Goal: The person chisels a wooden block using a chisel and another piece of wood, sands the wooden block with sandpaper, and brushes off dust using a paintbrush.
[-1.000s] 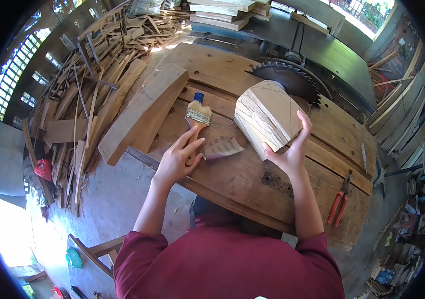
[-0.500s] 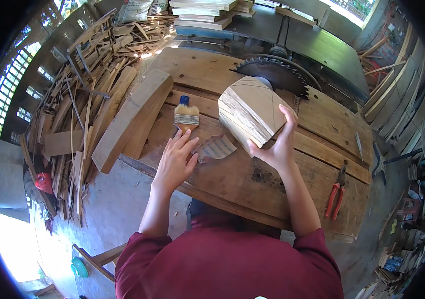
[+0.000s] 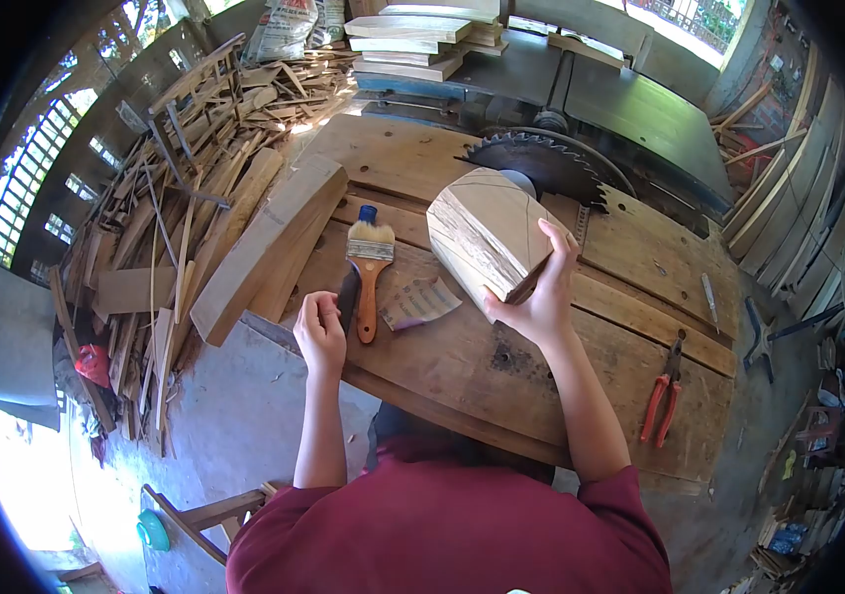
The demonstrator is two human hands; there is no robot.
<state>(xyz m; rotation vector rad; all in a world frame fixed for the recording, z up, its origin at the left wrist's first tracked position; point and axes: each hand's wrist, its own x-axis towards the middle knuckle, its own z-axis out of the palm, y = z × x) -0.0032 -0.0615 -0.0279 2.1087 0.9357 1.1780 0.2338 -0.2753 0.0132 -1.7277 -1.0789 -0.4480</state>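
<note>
My right hand (image 3: pixel 541 297) grips a many-sided wooden block (image 3: pixel 494 226) by its near right edge, thumb below and fingers on the pencil-lined face. The block is tilted, with a rough, pale strip along one side. My left hand (image 3: pixel 321 335) is closed with curled fingers at the near edge of the wooden worktable (image 3: pixel 422 371); whatever is in it, if anything, is hidden. A paintbrush (image 3: pixel 370 277) with a blue tip and wooden handle lies just right of that hand. Beside its handle is a narrow dark shape that I cannot identify. A worn sandpaper piece (image 3: pixel 420 302) lies between brush and block.
A toothed circular saw blade (image 3: pixel 541 163) rises behind the block. Red-handled pliers (image 3: pixel 662 401) and a thin pale tool (image 3: pixel 710 300) lie at right. A long timber (image 3: pixel 269 247) rests at left, near piled scrap wood (image 3: pixel 145 287). Stacked boards (image 3: pixel 407 49) stand at the back.
My left hand has moved off the brush handle, back and to the left, and its fingers have curled. The brush handle is now uncovered. My right hand still holds the block, shifted slightly left.
</note>
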